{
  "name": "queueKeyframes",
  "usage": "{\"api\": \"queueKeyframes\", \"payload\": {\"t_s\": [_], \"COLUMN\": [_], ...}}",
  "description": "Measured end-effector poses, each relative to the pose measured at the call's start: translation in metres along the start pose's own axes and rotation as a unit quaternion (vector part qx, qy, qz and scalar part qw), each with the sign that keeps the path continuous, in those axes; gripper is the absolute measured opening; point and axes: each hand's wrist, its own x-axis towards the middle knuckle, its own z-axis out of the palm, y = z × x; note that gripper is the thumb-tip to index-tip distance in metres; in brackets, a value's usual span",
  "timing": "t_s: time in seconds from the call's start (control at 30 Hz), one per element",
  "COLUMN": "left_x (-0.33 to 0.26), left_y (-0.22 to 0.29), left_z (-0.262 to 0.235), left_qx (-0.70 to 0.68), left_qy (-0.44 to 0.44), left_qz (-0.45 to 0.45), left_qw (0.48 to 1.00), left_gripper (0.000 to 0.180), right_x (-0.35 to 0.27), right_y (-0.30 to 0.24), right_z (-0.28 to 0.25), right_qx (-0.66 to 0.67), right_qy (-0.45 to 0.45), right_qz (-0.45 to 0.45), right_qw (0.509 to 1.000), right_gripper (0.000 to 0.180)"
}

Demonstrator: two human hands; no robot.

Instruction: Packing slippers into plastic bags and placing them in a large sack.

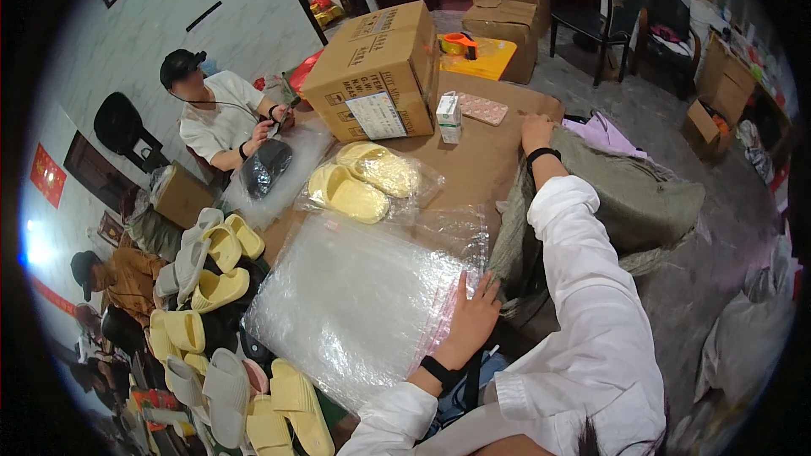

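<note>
My left hand (pixel 470 317) lies with its fingers spread on the pink-striped edge of a stack of clear plastic bags (pixel 355 287). My right arm reaches forward, and my right hand (pixel 536 130) is closed at the upper edge of a grey-green woven sack (pixel 621 190) beside the table; its fingertips are partly hidden. A pair of yellow slippers (pixel 351 192) in clear plastic lies beyond the bags. A small white box (pixel 449 116) and a pink blister-like sheet (pixel 482 109) are left of my right hand.
A large cardboard carton (pixel 372 72) stands at the table's far side, near an orange tape dispenser (pixel 459 44). Loose yellow and grey slippers (pixel 226 388) crowd the left. Across the table, a person (pixel 224 110) handles a dark slipper (pixel 267 167) in plastic. Chairs (pixel 608 21) stand far right.
</note>
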Motion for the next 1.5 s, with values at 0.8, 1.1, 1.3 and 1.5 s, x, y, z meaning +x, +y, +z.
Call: {"api": "queueKeyframes", "payload": {"t_s": [0.8, 1.1, 1.3, 1.5], "left_x": [-0.018, -0.012, -0.004, -0.006], "left_y": [-0.009, -0.007, 0.0, -0.001], "left_z": [0.036, 0.036, 0.051, 0.055], "left_qx": [-0.022, -0.076, -0.087, -0.069], "left_qy": [0.02, -0.014, 0.068, 0.076], "left_qz": [-0.009, 0.007, -0.018, -0.042], "left_qw": [1.0, 0.997, 0.994, 0.994], "left_gripper": [0.022, 0.026, 0.038, 0.02], "right_x": [-0.088, -0.16, -0.128, -0.14], "right_y": [-0.058, -0.193, -0.221, -0.164], "right_z": [-0.086, -0.18, -0.136, -0.19], "right_qx": [-0.082, 0.307, -0.018, 0.615], "right_qy": [-0.21, 0.125, -0.147, 0.022], "right_qz": [-0.18, -0.309, -0.316, -0.319], "right_qw": [0.957, 0.891, 0.937, 0.721], "right_gripper": [0.044, 0.062, 0.053, 0.026]}}
